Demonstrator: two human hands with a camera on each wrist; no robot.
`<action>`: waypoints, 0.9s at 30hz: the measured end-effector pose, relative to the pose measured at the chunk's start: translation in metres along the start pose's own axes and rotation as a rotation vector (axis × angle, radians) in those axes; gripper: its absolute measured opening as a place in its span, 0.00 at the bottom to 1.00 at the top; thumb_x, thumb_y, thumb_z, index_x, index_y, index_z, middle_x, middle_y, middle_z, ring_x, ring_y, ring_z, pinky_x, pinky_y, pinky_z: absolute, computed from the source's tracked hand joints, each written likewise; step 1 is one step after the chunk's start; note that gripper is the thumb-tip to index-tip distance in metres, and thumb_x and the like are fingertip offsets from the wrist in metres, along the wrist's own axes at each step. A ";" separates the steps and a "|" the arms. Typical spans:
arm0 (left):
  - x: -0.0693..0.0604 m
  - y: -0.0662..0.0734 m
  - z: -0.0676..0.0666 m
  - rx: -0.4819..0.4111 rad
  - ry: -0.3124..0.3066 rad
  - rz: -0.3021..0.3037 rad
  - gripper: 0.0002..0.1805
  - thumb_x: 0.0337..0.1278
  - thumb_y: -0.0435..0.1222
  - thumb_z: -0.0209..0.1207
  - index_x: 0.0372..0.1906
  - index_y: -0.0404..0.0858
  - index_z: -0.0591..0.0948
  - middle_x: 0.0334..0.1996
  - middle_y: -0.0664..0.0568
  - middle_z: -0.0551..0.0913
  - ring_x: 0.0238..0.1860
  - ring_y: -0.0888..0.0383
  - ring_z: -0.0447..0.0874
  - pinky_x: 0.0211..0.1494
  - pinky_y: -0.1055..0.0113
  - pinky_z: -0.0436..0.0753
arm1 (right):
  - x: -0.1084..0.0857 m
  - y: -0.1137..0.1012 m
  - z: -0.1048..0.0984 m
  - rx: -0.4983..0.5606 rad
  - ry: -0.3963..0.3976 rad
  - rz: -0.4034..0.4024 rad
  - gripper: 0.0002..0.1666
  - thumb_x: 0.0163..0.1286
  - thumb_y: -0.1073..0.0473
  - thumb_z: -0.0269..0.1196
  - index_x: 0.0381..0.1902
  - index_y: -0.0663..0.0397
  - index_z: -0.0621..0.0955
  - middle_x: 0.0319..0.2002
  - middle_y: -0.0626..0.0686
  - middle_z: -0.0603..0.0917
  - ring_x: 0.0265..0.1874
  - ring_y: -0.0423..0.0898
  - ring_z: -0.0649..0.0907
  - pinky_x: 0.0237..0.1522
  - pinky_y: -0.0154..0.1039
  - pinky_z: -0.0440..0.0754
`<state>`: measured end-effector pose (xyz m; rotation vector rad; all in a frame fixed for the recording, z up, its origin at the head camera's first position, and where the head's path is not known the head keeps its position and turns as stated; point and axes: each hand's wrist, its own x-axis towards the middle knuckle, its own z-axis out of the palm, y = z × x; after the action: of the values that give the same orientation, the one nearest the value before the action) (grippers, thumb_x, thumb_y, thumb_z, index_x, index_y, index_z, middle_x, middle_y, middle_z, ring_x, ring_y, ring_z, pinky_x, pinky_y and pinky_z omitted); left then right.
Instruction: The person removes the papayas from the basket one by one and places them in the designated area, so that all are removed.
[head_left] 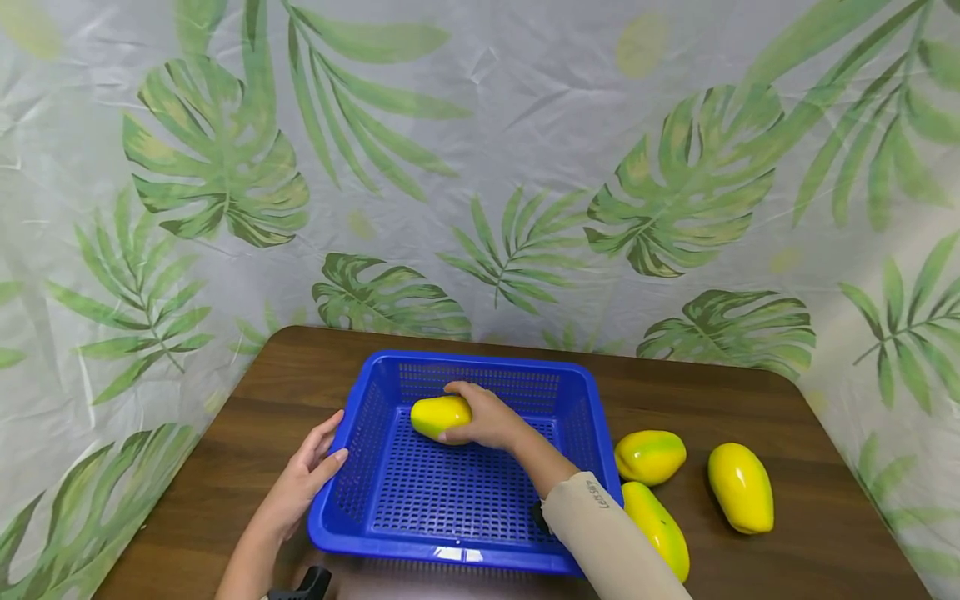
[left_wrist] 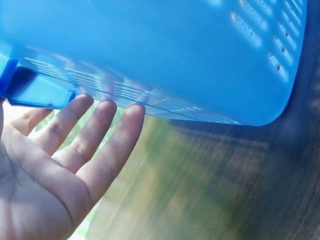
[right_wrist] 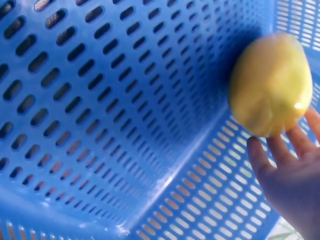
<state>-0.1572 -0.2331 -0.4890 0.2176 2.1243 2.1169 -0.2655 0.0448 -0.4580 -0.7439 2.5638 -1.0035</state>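
A yellow-green mango (head_left: 437, 414) lies inside the blue plastic basket (head_left: 480, 360), towards its back left. My right hand (head_left: 491, 417) grips the mango's right end, thumb on the near side and fingers on the far side. In the right wrist view, the fingertips meet the mango (right_wrist: 270, 85) beside the slotted basket wall (right_wrist: 100, 110). At the basket's left side is my left hand (head_left: 296, 487), its thumb by the rim. Its fingers (left_wrist: 120, 142) are extended and touch the basket's outer side in the left wrist view.
To the basket's right on the brown wooden table (head_left: 810, 467) lie a mango (head_left: 651, 457) near its side, another mango (head_left: 656, 533) in front of that, and a third mango (head_left: 741, 487) farther right. A leaf-patterned cloth (head_left: 525, 167) hangs behind the table.
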 end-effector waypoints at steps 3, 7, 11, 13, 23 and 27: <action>0.000 0.001 0.001 -0.003 -0.003 0.008 0.32 0.65 0.37 0.47 0.69 0.42 0.48 0.64 0.36 0.56 0.52 0.48 0.72 0.44 0.57 0.78 | 0.000 0.001 0.002 -0.031 0.016 0.018 0.43 0.50 0.48 0.69 0.62 0.52 0.67 0.58 0.51 0.69 0.55 0.51 0.68 0.51 0.48 0.69; 0.000 0.002 0.000 -0.004 -0.005 0.021 0.32 0.65 0.35 0.47 0.69 0.40 0.48 0.63 0.34 0.56 0.51 0.49 0.73 0.44 0.58 0.78 | -0.001 0.001 0.004 -0.087 0.035 0.013 0.41 0.50 0.48 0.69 0.60 0.52 0.68 0.58 0.52 0.69 0.54 0.53 0.68 0.51 0.50 0.69; 0.000 0.001 0.000 -0.002 -0.001 0.021 0.31 0.65 0.35 0.47 0.69 0.40 0.48 0.63 0.34 0.56 0.50 0.51 0.73 0.44 0.58 0.78 | -0.001 0.002 0.006 -0.104 0.051 0.003 0.39 0.49 0.52 0.70 0.58 0.53 0.69 0.56 0.54 0.70 0.52 0.53 0.70 0.50 0.50 0.69; 0.000 0.001 0.001 -0.003 -0.002 0.023 0.31 0.65 0.35 0.47 0.69 0.40 0.48 0.63 0.34 0.56 0.50 0.51 0.73 0.44 0.58 0.78 | -0.001 0.003 0.007 -0.099 0.055 0.009 0.38 0.49 0.55 0.70 0.58 0.53 0.69 0.55 0.55 0.70 0.51 0.52 0.71 0.50 0.49 0.70; -0.001 0.002 0.001 -0.022 -0.016 0.038 0.31 0.65 0.34 0.46 0.69 0.38 0.47 0.63 0.33 0.55 0.50 0.50 0.73 0.44 0.57 0.78 | 0.000 0.004 0.003 -0.083 0.058 0.024 0.36 0.49 0.57 0.70 0.57 0.51 0.70 0.51 0.54 0.74 0.47 0.51 0.73 0.46 0.47 0.72; -0.001 0.002 0.001 -0.016 -0.013 0.041 0.31 0.65 0.34 0.46 0.69 0.38 0.47 0.64 0.34 0.55 0.50 0.51 0.73 0.44 0.58 0.78 | 0.000 0.003 0.000 -0.059 0.081 0.014 0.36 0.49 0.56 0.71 0.56 0.50 0.70 0.51 0.52 0.74 0.47 0.49 0.73 0.46 0.46 0.71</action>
<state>-0.1562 -0.2323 -0.4868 0.2752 2.1127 2.1481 -0.2665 0.0468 -0.4605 -0.7127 2.6742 -0.9766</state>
